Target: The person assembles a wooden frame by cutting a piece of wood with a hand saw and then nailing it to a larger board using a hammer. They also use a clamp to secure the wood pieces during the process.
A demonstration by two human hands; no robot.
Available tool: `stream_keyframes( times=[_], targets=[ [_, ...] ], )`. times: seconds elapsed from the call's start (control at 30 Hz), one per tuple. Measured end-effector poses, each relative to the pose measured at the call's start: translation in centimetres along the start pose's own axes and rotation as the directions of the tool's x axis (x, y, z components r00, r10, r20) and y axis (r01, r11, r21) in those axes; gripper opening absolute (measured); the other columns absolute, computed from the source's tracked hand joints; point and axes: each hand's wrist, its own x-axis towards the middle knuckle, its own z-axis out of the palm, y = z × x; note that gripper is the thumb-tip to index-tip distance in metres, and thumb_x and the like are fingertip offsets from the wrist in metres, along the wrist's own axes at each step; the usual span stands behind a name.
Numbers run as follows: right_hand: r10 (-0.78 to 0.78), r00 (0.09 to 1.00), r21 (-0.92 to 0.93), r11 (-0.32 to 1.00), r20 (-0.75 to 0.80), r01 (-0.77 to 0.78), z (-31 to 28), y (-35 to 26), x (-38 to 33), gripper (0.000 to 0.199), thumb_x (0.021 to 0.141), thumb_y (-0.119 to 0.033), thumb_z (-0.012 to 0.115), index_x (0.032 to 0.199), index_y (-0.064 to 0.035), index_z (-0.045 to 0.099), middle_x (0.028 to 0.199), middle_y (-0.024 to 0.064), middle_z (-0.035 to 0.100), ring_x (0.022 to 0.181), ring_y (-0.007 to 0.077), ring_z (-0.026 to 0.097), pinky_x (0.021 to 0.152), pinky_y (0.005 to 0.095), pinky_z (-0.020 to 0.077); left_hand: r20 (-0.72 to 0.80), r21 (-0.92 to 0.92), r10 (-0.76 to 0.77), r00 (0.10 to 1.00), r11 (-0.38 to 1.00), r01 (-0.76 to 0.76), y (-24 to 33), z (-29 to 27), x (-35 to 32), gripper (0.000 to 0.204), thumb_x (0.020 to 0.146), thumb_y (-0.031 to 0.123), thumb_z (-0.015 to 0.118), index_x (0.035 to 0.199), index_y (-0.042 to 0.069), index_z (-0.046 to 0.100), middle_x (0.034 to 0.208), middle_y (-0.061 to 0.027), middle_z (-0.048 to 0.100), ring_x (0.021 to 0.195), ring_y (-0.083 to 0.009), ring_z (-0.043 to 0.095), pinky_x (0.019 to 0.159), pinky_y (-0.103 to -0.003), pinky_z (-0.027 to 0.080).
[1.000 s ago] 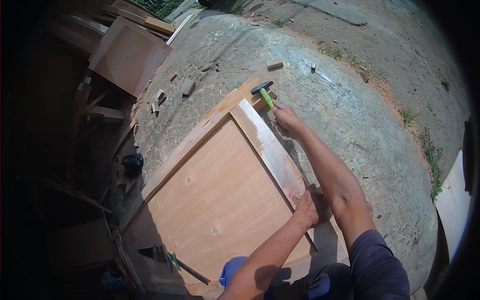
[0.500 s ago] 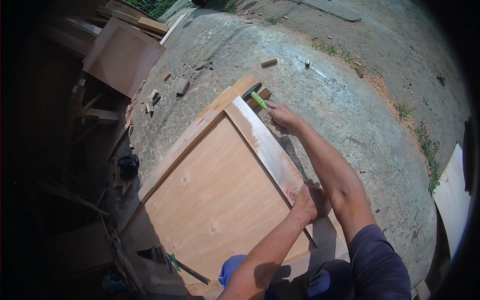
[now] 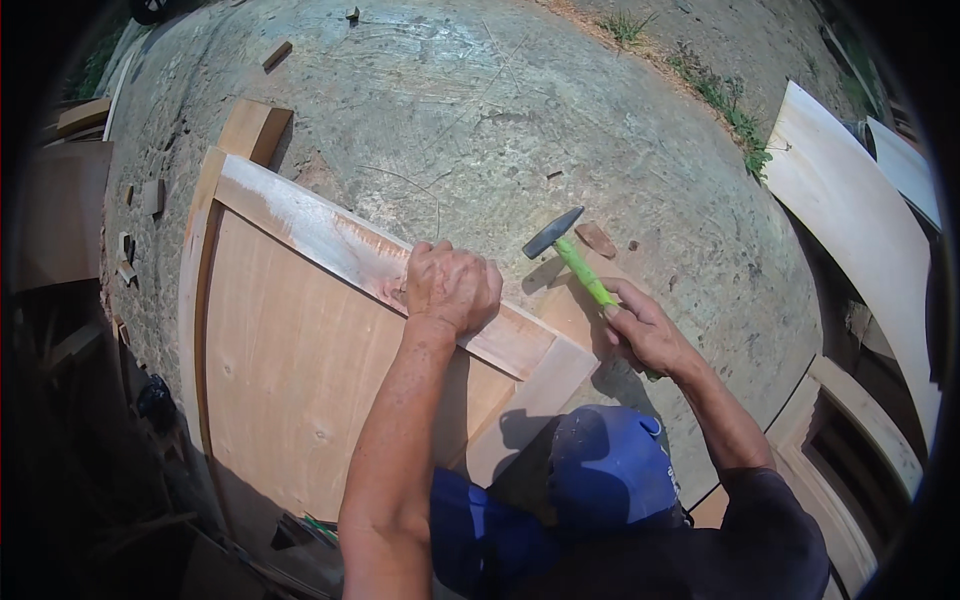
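My right hand (image 3: pixel 648 330) is closed round the green handle of a hammer (image 3: pixel 582 265), whose dark metal head points up and away. It is held beyond the near right corner of a framed wooden panel (image 3: pixel 290 350), over the concrete. My left hand (image 3: pixel 452 287) grips the panel's right-hand rail (image 3: pixel 330 245), its knuckles up and fingers curled over the outer edge. That rail carries a whitish smear along its far half. Beneath the panel's far corner a wood block (image 3: pixel 255 130) sticks out. The fingertips of my left hand are hidden.
A reddish stone-like piece (image 3: pixel 597 239) lies beside the hammer head. Small wood offcuts (image 3: pixel 277 56) are scattered on the concrete. At the right lean a pale curved sheet (image 3: pixel 850 190) and a wooden frame (image 3: pixel 865 425). Dark tools (image 3: pixel 290 532) rest on the panel's shaded near end.
My right hand has brought the hammer from the panel's far corner back toward the near right corner. My left hand still grips the rail. The view has swung to the right.
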Motion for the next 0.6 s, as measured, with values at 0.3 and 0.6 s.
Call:
stream_keyframes(
  times=[0.3, 0.6],
  targets=[
    [0.022, 0.997, -0.193, 0.981, 0.073, -0.008, -0.6, 3.3, -4.6, 0.053, 0.106, -0.021, 0.044, 0.158, -0.0206, 0.032, 0.101, 0.0107, 0.066, 0.086, 0.0176, 0.062, 0.083, 0.0315, 0.0507, -0.014, 0.076, 0.017, 1.000, 0.997, -0.016, 0.4, -0.3, 0.0, 0.037, 0.087, 0.031, 0.050, 0.071, 0.009, 0.075, 0.076, -0.0108, 0.072, 0.080, -0.0276, 0.065, 0.083, -0.043, 0.043],
    [-0.032, 0.998, -0.182, 0.982, 0.062, 0.043, -0.2, 4.7, -4.8, 0.055, 0.104, -0.019, 0.044, 0.157, -0.0191, 0.031, 0.150, 0.0185, 0.050, 0.134, 0.0295, 0.052, 0.109, 0.0363, 0.0406, 0.052, 0.074, -0.025, 0.998, 0.997, 0.021, 0.7, -0.4, -0.1, 0.040, 0.091, 0.032, 0.048, 0.074, 0.011, 0.077, 0.079, -0.0102, 0.074, 0.085, -0.0264, 0.066, 0.085, -0.042, 0.042]
  ],
)
